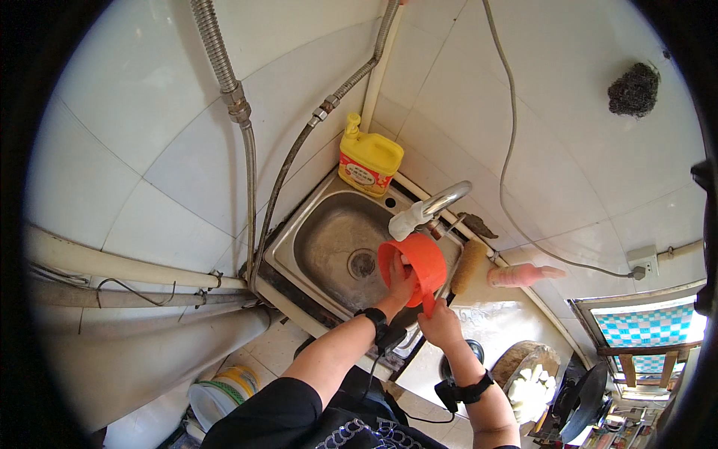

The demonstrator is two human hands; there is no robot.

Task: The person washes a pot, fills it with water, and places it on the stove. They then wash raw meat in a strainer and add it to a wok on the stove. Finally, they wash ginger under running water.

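Observation:
An orange-red plastic water dipper (427,264) is tilted over the right side of the stainless steel sink (325,236), its mouth facing left. My right hand (443,325) grips the dipper's handle. Inside the mouth of the dipper are the fingers of my left hand (399,286); the dipper's wall partly hides them, so whether they hold anything is unclear. Just above the dipper, the curved chrome faucet (449,196) ends in a white wrapping (406,220). The round drain (362,264) lies left of my left hand.
A yellow detergent jug (370,160) stands at the sink's back corner. Right of the sink lie a brown loofah-like scrubber (469,266) and a pink bottle (521,275). White chunks (530,390) rest on a wooden chopping board (513,359), near a dark wok (583,401). Metal hoses (291,151) run down the left wall.

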